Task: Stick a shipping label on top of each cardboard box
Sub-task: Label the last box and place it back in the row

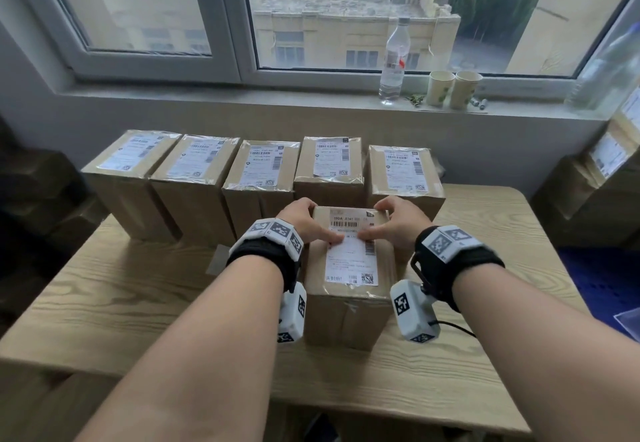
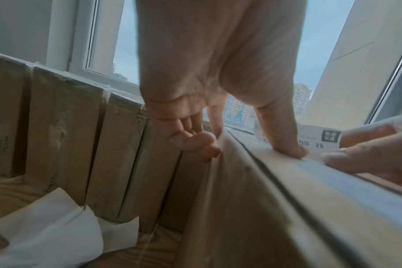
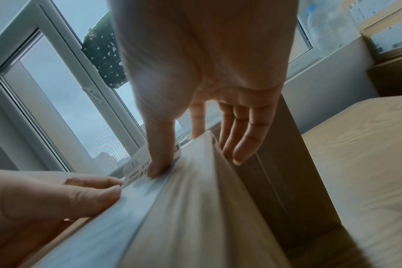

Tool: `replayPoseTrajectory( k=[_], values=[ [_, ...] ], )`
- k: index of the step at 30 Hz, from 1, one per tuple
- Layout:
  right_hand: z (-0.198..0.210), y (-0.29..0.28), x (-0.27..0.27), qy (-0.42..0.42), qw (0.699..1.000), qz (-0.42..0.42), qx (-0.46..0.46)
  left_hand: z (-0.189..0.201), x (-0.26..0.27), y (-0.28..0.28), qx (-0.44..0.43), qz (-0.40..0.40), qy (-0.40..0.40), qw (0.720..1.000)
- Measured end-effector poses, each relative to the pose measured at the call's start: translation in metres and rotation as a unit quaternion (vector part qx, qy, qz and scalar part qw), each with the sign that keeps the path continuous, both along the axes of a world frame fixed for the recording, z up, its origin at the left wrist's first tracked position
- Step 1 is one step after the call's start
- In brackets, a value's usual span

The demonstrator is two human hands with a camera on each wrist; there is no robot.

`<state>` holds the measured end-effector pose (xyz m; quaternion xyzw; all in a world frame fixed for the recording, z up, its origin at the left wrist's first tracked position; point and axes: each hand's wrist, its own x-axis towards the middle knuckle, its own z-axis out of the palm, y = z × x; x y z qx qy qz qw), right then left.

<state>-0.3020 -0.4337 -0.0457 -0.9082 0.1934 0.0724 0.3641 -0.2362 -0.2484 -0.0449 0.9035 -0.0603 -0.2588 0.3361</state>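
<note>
A cardboard box [image 1: 346, 313] stands at the middle of the wooden table [image 1: 121, 303], with a white shipping label [image 1: 351, 258] lying on its top. My left hand [image 1: 322, 221] rests at the box's far left corner, thumb [image 2: 285, 145] pressing the label's middle and fingers down the left side. My right hand [image 1: 389, 221] mirrors it: its thumb [image 3: 158, 163] presses the label and straight fingers [image 3: 241, 145] lie along the right side. Behind, several boxes [image 1: 259, 171] stand in a row, each with a label on top.
White backing paper [image 2: 46, 226] lies on the table left of the box. A water bottle [image 1: 393, 60] and two paper cups [image 1: 453, 90] stand on the windowsill. More labelled boxes [image 1: 595, 182] are stacked at the right, above a blue crate [image 1: 606, 285].
</note>
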Motion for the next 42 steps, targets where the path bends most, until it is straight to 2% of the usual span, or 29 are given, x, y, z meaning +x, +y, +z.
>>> replayPoseTrajectory(
  k=[12, 22, 25, 31, 36, 42],
  values=[
    [0.007, 0.0, 0.015, 0.035, 0.998, -0.035, -0.033, -0.001, 0.031, -0.012, 0.08, -0.057, -0.041, 0.994],
    [0.012, 0.007, 0.023, 0.076, 0.994, -0.029, -0.072, 0.001, 0.034, -0.026, 0.138, -0.056, -0.057, 0.987],
    [0.011, 0.007, 0.023, 0.076, 0.994, -0.029, -0.076, 0.001, 0.034, -0.028, 0.132, -0.042, -0.05, 0.989],
    [0.014, 0.004, 0.017, 0.055, 0.997, -0.053, -0.021, -0.004, 0.041, -0.014, 0.076, -0.017, 0.005, 0.997],
    [0.014, 0.004, 0.014, 0.052, 0.996, -0.064, -0.029, -0.001, 0.034, -0.006, 0.021, 0.003, 0.008, 1.0],
    [0.016, 0.009, 0.006, 0.072, 0.994, -0.073, -0.029, 0.006, 0.019, -0.002, 0.033, -0.018, 0.037, 0.999]
  ],
)
